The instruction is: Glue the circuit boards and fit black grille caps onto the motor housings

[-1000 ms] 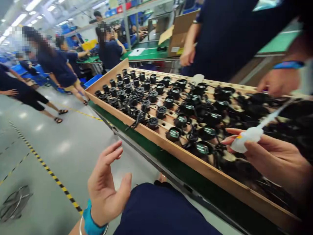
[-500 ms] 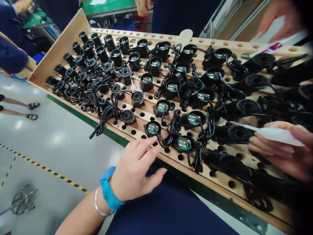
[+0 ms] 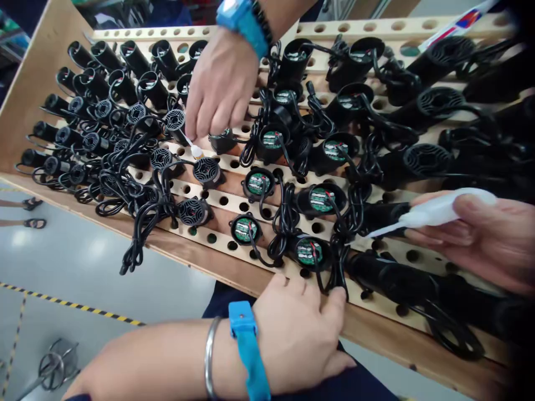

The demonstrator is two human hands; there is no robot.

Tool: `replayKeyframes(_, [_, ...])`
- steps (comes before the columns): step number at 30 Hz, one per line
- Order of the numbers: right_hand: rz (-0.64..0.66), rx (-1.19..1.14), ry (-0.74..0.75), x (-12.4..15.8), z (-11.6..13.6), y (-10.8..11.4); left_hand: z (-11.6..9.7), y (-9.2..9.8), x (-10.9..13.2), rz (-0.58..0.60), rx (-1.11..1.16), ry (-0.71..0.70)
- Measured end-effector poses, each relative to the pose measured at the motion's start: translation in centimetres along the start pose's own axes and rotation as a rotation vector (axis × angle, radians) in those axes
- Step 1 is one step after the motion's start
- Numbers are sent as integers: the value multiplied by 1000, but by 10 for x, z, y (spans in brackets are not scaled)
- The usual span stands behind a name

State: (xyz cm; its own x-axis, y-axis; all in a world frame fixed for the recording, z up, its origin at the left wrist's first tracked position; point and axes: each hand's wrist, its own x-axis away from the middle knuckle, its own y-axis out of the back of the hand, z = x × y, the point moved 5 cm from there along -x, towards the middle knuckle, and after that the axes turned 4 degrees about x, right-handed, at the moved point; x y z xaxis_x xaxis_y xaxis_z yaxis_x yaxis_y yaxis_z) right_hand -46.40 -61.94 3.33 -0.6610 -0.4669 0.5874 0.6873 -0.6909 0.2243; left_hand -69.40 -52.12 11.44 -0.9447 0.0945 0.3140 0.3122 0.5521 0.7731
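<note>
My right hand (image 3: 493, 234) is closed around a white squeeze bottle (image 3: 443, 209) with a long thin nozzle. The nozzle points left, its tip near a black cable bundle beside the front housings. My left hand (image 3: 298, 328), with a blue wrist strap (image 3: 246, 340) and a silver bangle, lies over the front edge of the wooden tray (image 3: 200, 262). Its fingers are apart, and the thumb is at the lower end of a coiled black cable (image 3: 339, 267). Just beyond it sits a round black housing (image 3: 309, 250) with a green circuit board inside.
Rows of black housings with coiled cables stand in the tray. A co-worker's hand (image 3: 228, 78) reaches in from the far side, fingertips at a small white nozzle (image 3: 196, 150). A red, blue and white tube (image 3: 460, 25) lies at the back right. A stool base (image 3: 58, 365) stands on the floor.
My left hand has moved right along the tray edge. The squeeze bottle in my right hand has tipped nozzle-down to the left. A co-worker's hand has come in over the housings.
</note>
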Motion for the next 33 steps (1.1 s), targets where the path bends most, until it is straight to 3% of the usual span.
replayKeyframes(3, [77, -55, -30, -1, 6, -12, 3, -7, -8, 49, 7, 29])
replayKeyframes(7, [168, 40, 109, -6, 22, -28, 7, -8, -11, 100, 7, 27])
replayKeyframes(15, [277, 314, 285, -7, 36, -53, 7, -5, -10, -12, -29, -28])
replayKeyframes(20, [298, 432, 156, -3, 39, -61, 7, -5, -9, -25, -36, -40])
replayKeyframes(25, [356, 366, 75, -4, 35, -70, 8, -3, -11, -39, -55, -46])
replayKeyframes(33, [408, 298, 121, -2, 41, -81, 8, -3, -11, -2, -52, -43])
